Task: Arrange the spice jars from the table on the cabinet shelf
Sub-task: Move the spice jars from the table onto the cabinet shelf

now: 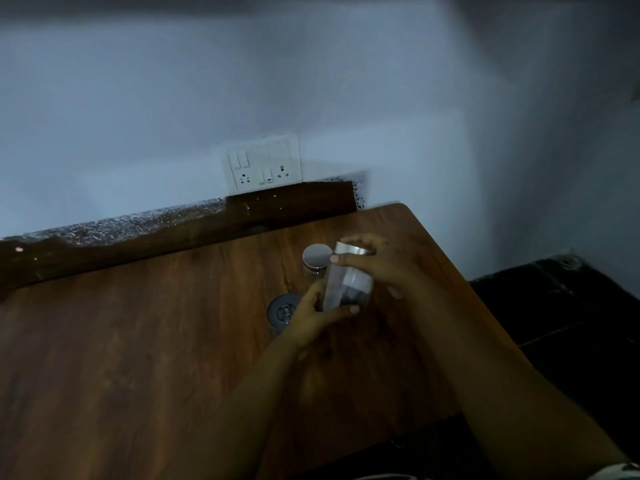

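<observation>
Both hands grip 1 clear jar (348, 282) above the table (138, 341): left hand (313, 317) at its base, right hand (377, 263) at its lid

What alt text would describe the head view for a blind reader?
Both hands hold a clear jar above a wooden table: left hand at its base, right hand on its lid. A second jar stands behind.

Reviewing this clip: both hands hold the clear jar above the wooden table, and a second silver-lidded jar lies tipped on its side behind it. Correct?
Not quite. The head view shows the second jar standing upright, lid up. The rest holds: left hand and right hand hold the clear jar above the wooden table.
</observation>
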The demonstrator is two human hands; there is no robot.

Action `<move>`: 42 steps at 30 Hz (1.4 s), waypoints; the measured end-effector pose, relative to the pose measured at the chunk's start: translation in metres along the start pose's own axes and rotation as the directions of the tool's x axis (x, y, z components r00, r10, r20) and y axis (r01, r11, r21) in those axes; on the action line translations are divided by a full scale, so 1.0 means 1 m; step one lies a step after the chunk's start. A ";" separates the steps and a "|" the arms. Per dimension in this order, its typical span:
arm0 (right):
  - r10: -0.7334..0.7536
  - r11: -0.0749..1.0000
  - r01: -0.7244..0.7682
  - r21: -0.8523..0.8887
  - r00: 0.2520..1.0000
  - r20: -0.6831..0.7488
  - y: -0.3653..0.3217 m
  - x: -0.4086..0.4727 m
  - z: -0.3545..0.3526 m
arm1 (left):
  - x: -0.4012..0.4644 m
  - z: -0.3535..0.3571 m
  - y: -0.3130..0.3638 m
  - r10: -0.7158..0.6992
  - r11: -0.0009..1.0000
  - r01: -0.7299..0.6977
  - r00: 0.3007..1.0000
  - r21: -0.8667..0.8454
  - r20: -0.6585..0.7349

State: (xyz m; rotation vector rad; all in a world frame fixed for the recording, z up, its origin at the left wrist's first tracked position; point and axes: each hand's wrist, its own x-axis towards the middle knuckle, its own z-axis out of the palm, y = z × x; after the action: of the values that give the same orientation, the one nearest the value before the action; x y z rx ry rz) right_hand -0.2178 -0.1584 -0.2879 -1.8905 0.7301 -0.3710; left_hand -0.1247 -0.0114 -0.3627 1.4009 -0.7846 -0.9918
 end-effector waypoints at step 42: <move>-0.070 0.892 0.044 0.449 0.997 0.042 -0.089 0.039 -0.008 | 0.007 -0.033 0.114 0.153 0.986 -0.148 0.985 -0.072 0.082</move>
State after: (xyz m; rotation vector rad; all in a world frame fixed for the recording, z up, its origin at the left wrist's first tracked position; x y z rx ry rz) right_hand -0.1638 -0.1640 -0.2070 -1.4780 0.4973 -0.4767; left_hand -0.0811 -0.0132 -0.2520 1.2299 -0.9012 -0.9572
